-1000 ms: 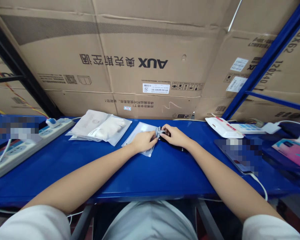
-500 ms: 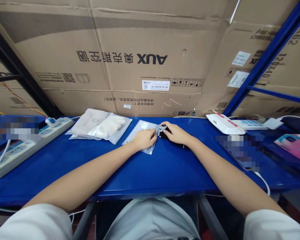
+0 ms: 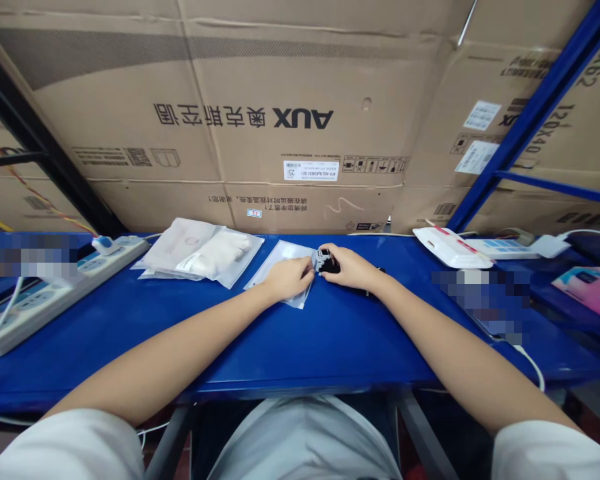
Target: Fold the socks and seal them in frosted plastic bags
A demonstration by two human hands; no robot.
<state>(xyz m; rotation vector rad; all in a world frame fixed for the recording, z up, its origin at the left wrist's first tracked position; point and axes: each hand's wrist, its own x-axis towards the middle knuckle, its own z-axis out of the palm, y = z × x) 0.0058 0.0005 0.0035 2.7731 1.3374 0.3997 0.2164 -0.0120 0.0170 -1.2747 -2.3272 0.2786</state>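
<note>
Pretty small change from the frame before: the grey-and-black bundle (image 3: 326, 262) was seen sitting a bit lower and more tucked in, with less of the grey bit sticking up. It was held at the right edge of the clear plastic bag (image 3: 286, 257), though whether it was partly inside couldn't be told. The right hand (image 3: 349, 269) was curled over it, so it looked clamped by the fingers. The left hand (image 3: 287, 279) was laid on the bag, just beside the bundle, but no real pinch could be made out there.

Everything was done on a blue table (image 3: 325, 347). A stack of sealed bags with white fabric (image 3: 215, 253) was left of the hands, a power strip (image 3: 45, 303) was further left, and a white plastic package (image 3: 450, 248) was on the right. AUX cardboard boxes (image 3: 230, 133) were stacked behind, against a blue shelf upright (image 3: 525, 120).
</note>
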